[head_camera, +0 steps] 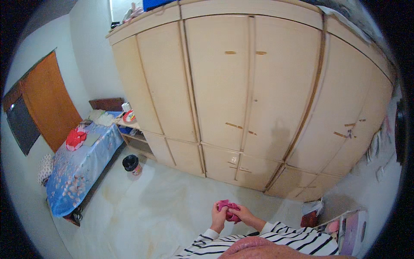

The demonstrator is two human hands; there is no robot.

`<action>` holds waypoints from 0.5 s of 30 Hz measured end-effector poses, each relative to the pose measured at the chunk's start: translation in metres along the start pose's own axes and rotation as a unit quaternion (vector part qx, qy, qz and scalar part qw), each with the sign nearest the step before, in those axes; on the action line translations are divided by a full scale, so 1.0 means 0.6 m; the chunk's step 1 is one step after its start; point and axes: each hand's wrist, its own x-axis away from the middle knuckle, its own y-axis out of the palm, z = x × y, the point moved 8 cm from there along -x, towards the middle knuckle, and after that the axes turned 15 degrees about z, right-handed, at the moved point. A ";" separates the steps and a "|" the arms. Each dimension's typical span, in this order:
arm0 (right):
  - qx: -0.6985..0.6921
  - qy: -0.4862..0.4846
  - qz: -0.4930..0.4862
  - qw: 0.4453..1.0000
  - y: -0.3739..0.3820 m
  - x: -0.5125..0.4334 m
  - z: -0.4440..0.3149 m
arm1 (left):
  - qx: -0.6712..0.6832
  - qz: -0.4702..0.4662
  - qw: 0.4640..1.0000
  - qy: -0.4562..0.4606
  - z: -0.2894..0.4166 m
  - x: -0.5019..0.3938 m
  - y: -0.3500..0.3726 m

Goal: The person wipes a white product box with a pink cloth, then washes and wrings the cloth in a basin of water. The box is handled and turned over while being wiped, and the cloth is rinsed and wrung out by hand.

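A crumpled pink cloth (232,216) is bunched up in front of my body, above the pale floor. My left hand (219,216) grips it from the left side, thumb lying over the folds. From the right, my right hand (245,216) holds the same cloth, its thumb close to the other one. Some of the fingers are hidden behind the fabric. Striped sleeves reach down to both wrists.
A long cream wardrobe (220,87) stands ahead, its doors shut. To the left are a bed (93,162) with a blue floral sheet, a lined waste bin (132,164) and a shelf unit (137,144). At the lower right stand a dark red container (309,219) and a drawer unit (352,231).
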 end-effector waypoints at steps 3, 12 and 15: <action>0.000 0.074 -0.037 0.997 0.042 -0.047 -0.016 | 0.011 0.049 0.998 -0.049 -0.018 -0.044 -0.077; -0.141 0.163 -0.162 0.963 0.212 -0.229 -0.010 | 0.205 0.041 0.954 -0.213 0.023 -0.168 -0.155; -0.014 0.061 -0.156 0.986 0.241 -0.293 -0.056 | 0.176 0.081 0.973 -0.123 0.063 -0.240 -0.166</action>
